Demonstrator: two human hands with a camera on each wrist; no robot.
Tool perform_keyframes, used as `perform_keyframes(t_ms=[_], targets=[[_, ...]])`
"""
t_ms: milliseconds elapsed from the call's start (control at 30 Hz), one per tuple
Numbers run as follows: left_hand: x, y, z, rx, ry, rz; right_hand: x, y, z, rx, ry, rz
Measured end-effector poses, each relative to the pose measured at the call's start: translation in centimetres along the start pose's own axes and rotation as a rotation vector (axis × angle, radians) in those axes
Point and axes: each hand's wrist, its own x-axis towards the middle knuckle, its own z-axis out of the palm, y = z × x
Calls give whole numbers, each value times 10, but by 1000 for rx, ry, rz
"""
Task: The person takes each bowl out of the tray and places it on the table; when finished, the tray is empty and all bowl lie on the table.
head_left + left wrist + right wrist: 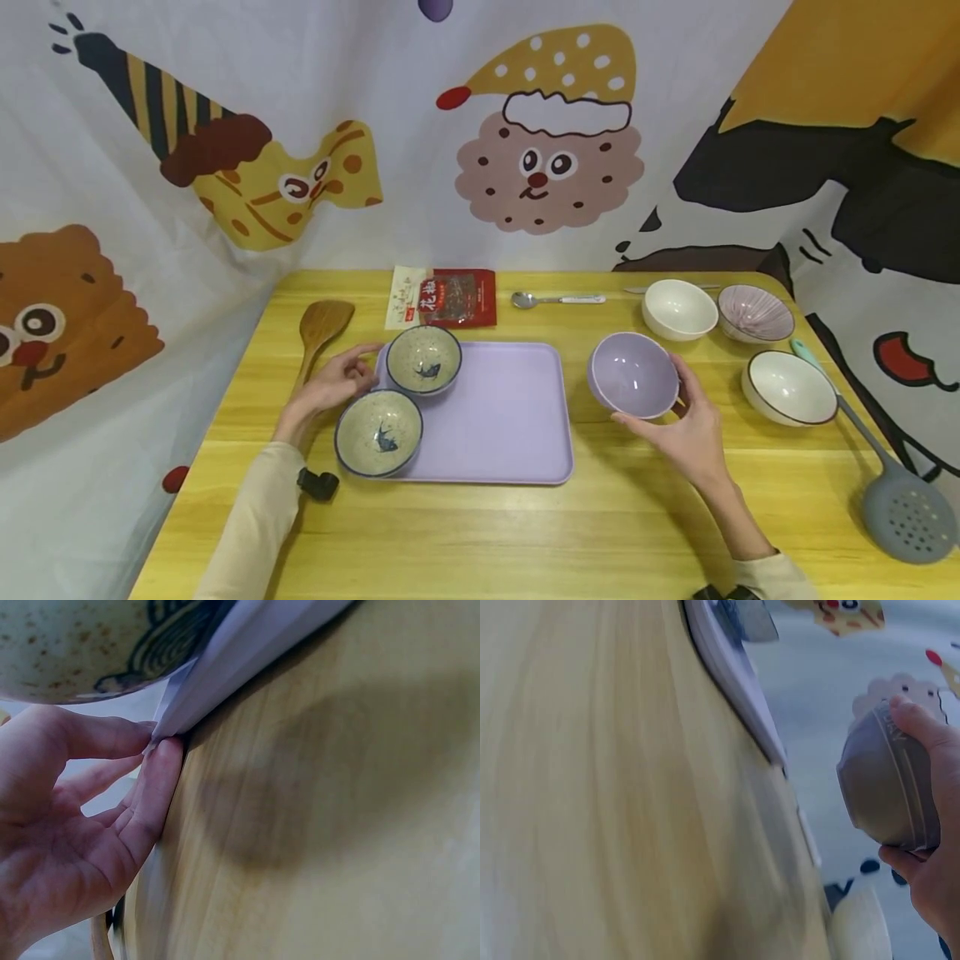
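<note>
My right hand [693,433] grips a purple bowl [633,377] by its side, thumb at the near rim. In the right wrist view the bowl [889,780] is off the table, its outer wall and base showing. At the left my left hand [341,383] pinches the edge of a lilac tray [510,417]; the left wrist view shows thumb and finger [161,769] meeting on the tray's rim [225,671]. Two speckled bowls with blue fish, one farther back [424,360] and one nearer [379,433], stand on the tray's left part.
A wooden spatula [326,321] lies left of the tray. Behind it are a red seasoning packet [457,298] and a spoon [558,299]. To the right stand a white bowl [680,310], a striped bowl [755,313], a dark-rimmed bowl [790,388] and a grey slotted turner [907,512].
</note>
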Motion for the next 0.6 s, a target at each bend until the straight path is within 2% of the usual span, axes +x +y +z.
perform_keyframes(t_ms=[200,367,600], targets=[[-2,2,1,-13,0,7,3,17,-14,-31,111,86],[-3,2,2,-18,-1,6,7,33,-22,-83,206,126],[-2,2,2,-9,8,-1,7,44,-28,-149,261,194]])
